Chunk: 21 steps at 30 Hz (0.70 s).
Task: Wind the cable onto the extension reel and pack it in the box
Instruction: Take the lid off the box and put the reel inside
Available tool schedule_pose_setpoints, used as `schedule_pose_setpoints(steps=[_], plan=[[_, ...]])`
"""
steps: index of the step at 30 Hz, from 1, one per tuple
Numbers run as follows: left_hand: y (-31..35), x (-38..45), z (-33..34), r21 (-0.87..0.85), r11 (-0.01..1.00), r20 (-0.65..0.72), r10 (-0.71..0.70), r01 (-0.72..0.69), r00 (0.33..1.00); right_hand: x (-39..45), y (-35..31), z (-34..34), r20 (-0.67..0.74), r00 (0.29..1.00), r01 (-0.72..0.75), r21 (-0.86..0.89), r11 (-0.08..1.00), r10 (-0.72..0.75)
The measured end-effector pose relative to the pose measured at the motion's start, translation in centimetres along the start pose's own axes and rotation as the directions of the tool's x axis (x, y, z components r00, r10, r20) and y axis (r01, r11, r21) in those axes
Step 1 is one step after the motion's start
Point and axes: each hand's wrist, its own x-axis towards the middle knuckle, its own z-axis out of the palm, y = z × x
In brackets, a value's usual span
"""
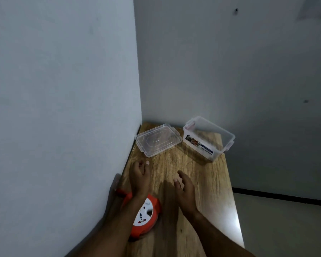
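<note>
Both hands hung over the wooden tabletop (208, 184), neither holding anything. The left hand (140, 178) had its fingers (143, 164) loosely curled and empty; the right hand (185, 190) had its fingers (181, 174) relaxed and slightly spread, also empty. The orange extension reel (146, 217), with its white socket face turned up, lay on the tabletop well behind the left fingers, partly covered by the left forearm and close to the wall (63, 108). Whether any cable was wound on it could not be told. Ahead of the left fingers, near them, the clear lid (157, 140) lay flat. The clear box (208, 139), open at the top with a printed label on its side, stood farther ahead of the right fingers, just beside the lid.
</note>
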Motion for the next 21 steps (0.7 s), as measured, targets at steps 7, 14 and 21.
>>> schedule_pose_setpoints(steps=[7, 14, 21], plan=[[4.6, 4.9, 6.6, -0.073, 0.990, 0.067, 0.126, -0.122, 0.990, 5.7, -3.2, -5.0, -0.153, 0.987, 0.066, 0.156, 0.986, -0.042], [7.1, 8.5, 13.9, -0.133, 0.975, 0.117, 0.191, -0.176, 0.974, 12.7, -2.3, -8.2, -0.316, 0.947, 0.092, 0.101, 0.991, -0.056], [7.0, 12.0, 20.2, -0.141, 0.986, 0.196, 0.111, -0.084, 0.974, 19.4, -1.3, -11.2, -0.464, 0.885, 0.046, 0.002, 0.999, -0.040]])
